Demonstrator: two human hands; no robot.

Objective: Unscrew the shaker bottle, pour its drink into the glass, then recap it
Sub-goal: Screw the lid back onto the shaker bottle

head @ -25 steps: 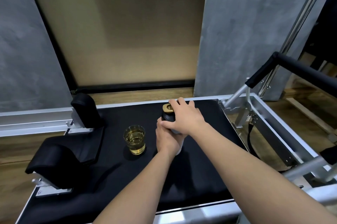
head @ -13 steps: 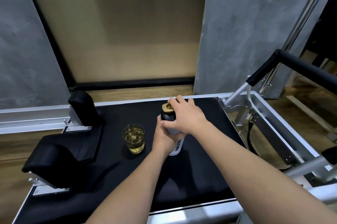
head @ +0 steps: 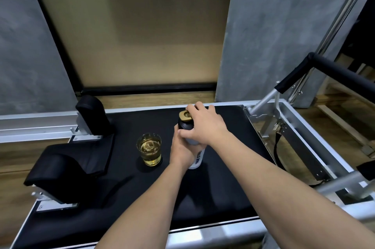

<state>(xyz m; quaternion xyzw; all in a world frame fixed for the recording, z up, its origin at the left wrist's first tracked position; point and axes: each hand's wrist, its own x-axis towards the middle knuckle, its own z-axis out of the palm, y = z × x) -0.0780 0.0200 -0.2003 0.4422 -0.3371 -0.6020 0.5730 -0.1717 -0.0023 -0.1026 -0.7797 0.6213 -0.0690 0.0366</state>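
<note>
With the clear glass tumbler already holding amber drink, you look to be recapping: just right of it your left hand grips the upright white shaker bottle while your right hand curls round its black gold-topped lid, which next needs twisting snug.

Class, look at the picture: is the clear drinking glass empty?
No: the clear drinking glass on the black padded platform holds yellow liquid filling most of its height.

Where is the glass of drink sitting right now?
In the head view the glass stands upright on the black padded platform, just left of the shaker bottle that both hands grip.
</note>
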